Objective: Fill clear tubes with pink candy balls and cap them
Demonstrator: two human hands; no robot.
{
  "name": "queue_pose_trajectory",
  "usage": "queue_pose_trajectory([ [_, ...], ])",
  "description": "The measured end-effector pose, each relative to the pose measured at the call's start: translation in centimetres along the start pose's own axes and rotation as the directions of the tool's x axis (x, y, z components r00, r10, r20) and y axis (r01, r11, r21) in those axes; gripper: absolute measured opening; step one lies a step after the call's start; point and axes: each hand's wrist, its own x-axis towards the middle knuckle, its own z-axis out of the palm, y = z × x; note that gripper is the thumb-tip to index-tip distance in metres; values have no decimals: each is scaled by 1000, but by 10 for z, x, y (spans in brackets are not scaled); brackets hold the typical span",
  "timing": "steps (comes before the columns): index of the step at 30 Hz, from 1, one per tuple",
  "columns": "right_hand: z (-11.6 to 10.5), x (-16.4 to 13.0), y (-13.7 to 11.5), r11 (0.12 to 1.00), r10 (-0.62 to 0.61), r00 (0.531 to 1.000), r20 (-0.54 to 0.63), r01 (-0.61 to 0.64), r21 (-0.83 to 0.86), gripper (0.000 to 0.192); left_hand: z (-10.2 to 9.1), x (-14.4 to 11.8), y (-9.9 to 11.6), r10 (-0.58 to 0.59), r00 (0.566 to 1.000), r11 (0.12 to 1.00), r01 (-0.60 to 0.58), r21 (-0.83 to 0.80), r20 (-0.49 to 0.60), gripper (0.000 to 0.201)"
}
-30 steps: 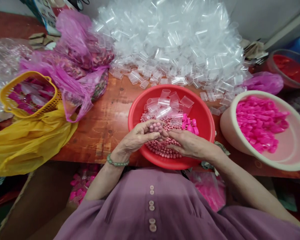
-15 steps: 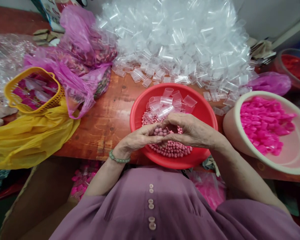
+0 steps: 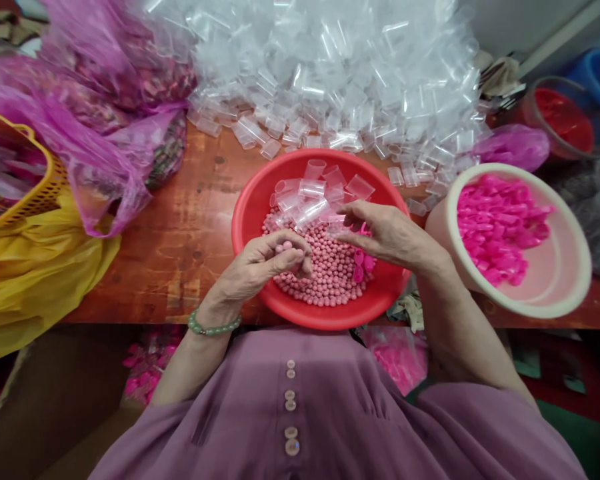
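Now both hands are over the red basin (image 3: 320, 321), which stands at the near edge of the counter (image 3: 190, 207). Left hand (image 3: 263, 261) at the basin's left side: fingers curled, thumb across, cupping a few pink beads (image 3: 283, 247); how many sit deeper in the palm, cannot tell. Right hand (image 3: 397, 235) comes in from the other side, bent at the wrist, thumb and fingers apart and pointing toward the left hand, the two well apart. Its fingertips meet the edge of the clear tubes (image 3: 310, 207) in the basin; whether they grip one, cannot tell. Loose beads (image 3: 330, 270) cover the basin floor between and below the hands. Tubes lie on the far part of these beads, beyond the left hand's fingers. Bright pink pieces (image 3: 360, 263) lie just below the right hand, partly covered by it. Behind the basin, a large heap of clear tubes (image 3: 325, 73). Right of the basin, a white tub (image 3: 535, 308) holding pink plastic parts (image 3: 500, 230). Left side: purple bags (image 3: 115, 143), a yellow basket (image 3: 55, 177) and a yellow bag (image 3: 45, 273). Green bracelet (image 3: 215, 329) on left wrist.
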Motion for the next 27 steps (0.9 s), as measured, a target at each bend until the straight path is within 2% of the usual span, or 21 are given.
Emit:
queue_pose_trajectory([
  [2,0,-3,13,990,94,995,-38,-98,-100,27,2,-2,7,-3,1000,993,6,119,-27,22],
  [5,6,-5,25,955,192,981,15,-183,-232,20,4,-5,17,51,994,969,-26,244,-101,21],
  [9,17,1,26,900,229,960,161,-146,-412,19,4,-3,17,70,992,964,-41,262,-101,21],
  [14,21,14,28,801,302,928,218,-123,-585,24,5,2,6,79,990,964,-45,263,-120,22],
  [17,20,13,34,760,363,901,237,-140,-634,23,4,5,3,69,985,966,-27,258,-156,23],
  [20,21,8,35,757,356,901,247,-124,-641,29,2,8,2,85,973,975,-38,217,-213,25],
  [22,24,5,34,742,364,901,237,-127,-658,33,1,10,2,83,976,976,-40,214,-200,27],
  [25,28,2,34,710,415,885,213,-168,-684,27,1,11,0,55,986,965,-12,263,-155,27],
  [27,28,-1,35,717,412,890,195,-185,-672,27,1,11,-1,40,986,954,10,299,-161,25],
])
